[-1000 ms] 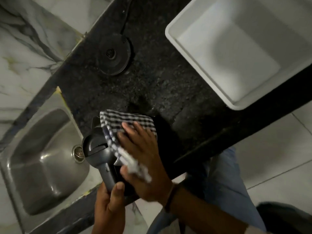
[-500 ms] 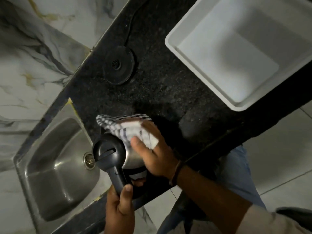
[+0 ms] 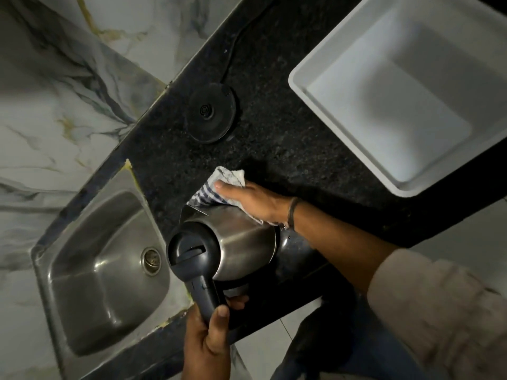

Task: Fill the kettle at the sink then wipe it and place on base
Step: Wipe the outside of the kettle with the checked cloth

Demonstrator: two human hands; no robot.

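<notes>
Just right of the sink (image 3: 82, 283), the left hand (image 3: 208, 344) wraps fingers and thumb round the handle of the steel kettle (image 3: 241, 242), held tilted above the worktop (image 3: 274, 146) edge. Farther right of the sink, the right hand (image 3: 255, 201) lays straight fingers on a checked cloth (image 3: 227, 179), pressed against the kettle's far wall. A good wipe probably needs firm strokes round body and underside, lid kept shut. The base (image 3: 210, 113) sits behind the sink's right corner, well apart from the kettle.

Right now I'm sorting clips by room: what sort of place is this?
Probably a kitchen: a steel sink set in a dark stone counter, with an electric kettle and its base.
</notes>
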